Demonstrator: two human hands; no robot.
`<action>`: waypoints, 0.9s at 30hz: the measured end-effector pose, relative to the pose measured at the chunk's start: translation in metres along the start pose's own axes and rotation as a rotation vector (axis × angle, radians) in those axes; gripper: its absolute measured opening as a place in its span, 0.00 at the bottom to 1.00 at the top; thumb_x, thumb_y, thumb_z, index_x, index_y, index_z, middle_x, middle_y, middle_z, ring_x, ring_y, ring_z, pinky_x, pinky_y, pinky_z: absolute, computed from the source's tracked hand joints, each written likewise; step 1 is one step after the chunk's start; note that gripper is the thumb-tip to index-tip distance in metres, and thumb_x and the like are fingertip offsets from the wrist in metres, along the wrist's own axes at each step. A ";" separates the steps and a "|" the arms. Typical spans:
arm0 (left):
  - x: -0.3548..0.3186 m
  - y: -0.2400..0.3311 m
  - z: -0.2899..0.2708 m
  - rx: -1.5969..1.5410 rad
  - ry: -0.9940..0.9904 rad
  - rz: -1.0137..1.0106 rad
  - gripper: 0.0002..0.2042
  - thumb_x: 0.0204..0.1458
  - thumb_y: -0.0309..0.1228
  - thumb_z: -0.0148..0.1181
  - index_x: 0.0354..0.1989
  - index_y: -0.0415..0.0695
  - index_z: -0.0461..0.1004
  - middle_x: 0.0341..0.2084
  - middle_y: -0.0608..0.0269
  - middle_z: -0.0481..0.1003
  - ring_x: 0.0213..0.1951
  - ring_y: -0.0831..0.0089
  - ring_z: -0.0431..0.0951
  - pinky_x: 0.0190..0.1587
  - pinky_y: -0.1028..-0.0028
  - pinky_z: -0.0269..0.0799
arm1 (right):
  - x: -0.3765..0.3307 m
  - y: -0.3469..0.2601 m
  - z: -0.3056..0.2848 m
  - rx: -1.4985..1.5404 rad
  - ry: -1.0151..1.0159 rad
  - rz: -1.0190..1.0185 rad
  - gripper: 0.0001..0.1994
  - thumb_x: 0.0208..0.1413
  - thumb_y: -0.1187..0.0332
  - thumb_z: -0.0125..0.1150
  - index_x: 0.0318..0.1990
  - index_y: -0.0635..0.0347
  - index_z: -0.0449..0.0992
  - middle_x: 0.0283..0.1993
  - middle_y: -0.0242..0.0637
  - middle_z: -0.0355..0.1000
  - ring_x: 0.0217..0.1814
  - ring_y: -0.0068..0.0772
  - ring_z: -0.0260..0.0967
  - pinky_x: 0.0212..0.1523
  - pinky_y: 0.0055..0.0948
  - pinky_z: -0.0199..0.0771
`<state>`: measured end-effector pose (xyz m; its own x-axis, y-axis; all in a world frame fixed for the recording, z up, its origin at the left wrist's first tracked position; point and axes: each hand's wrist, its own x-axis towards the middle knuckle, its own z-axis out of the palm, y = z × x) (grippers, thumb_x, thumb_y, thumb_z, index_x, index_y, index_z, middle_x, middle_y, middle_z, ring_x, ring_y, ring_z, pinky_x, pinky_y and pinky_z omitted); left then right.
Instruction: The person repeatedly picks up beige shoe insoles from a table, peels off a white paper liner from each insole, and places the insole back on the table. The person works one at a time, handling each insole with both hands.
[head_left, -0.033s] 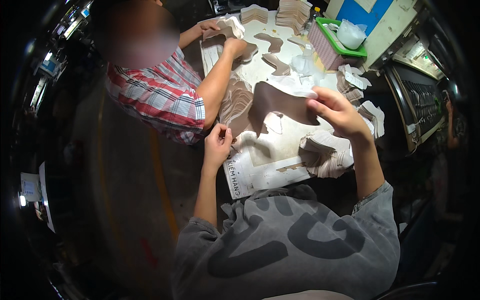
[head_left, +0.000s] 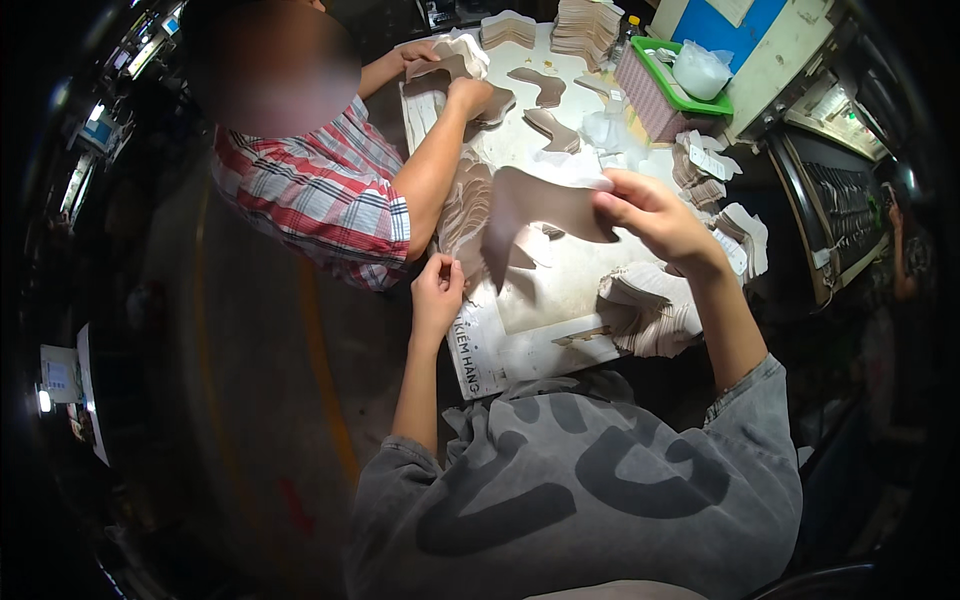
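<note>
My right hand [head_left: 655, 215] grips a curved taupe cut piece [head_left: 555, 205] by its right end, thumb in front, holding it above the table. The piece looks like thin sheet material with a wavy, paler upper edge. At the table's left edge my left hand [head_left: 438, 290] has its fingertips pinched together, beside a stack of similar taupe pieces [head_left: 465, 215]. Whatever those fingers hold, if anything, is too small to make out. Below the raised piece, a small white scrap [head_left: 537, 247] lies partly hidden on the white table [head_left: 520, 310].
Pale stacked pieces [head_left: 650, 305] stand at the near right. Opposite, a co-worker in a checked shirt [head_left: 310, 195] handles another piece [head_left: 440, 68]. Further back are a pink-and-green basket [head_left: 650, 95], loose pieces [head_left: 550, 130] and tall stacks [head_left: 587, 30].
My right hand has shifted a little to the left with the curved piece, whose left end now hangs further left. My left hand has barely moved.
</note>
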<state>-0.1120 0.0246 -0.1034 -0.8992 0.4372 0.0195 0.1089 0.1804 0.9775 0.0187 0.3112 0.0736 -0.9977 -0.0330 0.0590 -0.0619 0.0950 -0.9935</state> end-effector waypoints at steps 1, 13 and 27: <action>-0.005 -0.018 0.003 0.259 0.062 0.033 0.06 0.64 0.26 0.60 0.39 0.34 0.75 0.22 0.60 0.78 0.25 0.78 0.78 0.31 0.74 0.73 | 0.019 0.018 0.003 0.066 -0.044 0.031 0.11 0.75 0.62 0.54 0.43 0.62 0.74 0.31 0.23 0.67 0.34 0.16 0.65 0.38 0.23 0.69; -0.043 -0.061 0.013 0.396 0.431 -0.088 0.16 0.60 0.22 0.53 0.55 0.36 0.78 0.43 0.46 0.80 0.39 0.54 0.82 0.45 0.60 0.77 | 0.090 0.137 -0.097 -1.408 -0.265 0.431 0.20 0.58 0.66 0.66 0.56 0.62 0.76 0.52 0.48 0.79 0.55 0.55 0.78 0.53 0.49 0.79; -0.089 -0.003 0.071 0.136 0.296 -0.137 0.15 0.63 0.19 0.50 0.55 0.38 0.77 0.47 0.57 0.78 0.45 0.72 0.79 0.45 0.73 0.75 | 0.057 0.163 -0.172 -1.231 -0.524 0.354 0.31 0.43 0.56 0.75 0.53 0.63 0.75 0.52 0.51 0.76 0.54 0.53 0.76 0.54 0.45 0.78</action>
<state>-0.0016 0.0479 -0.1227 -0.9910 0.1300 -0.0305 0.0162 0.3439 0.9389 -0.0531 0.4961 -0.0682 -0.8557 -0.1629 -0.4911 -0.0672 0.9761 -0.2066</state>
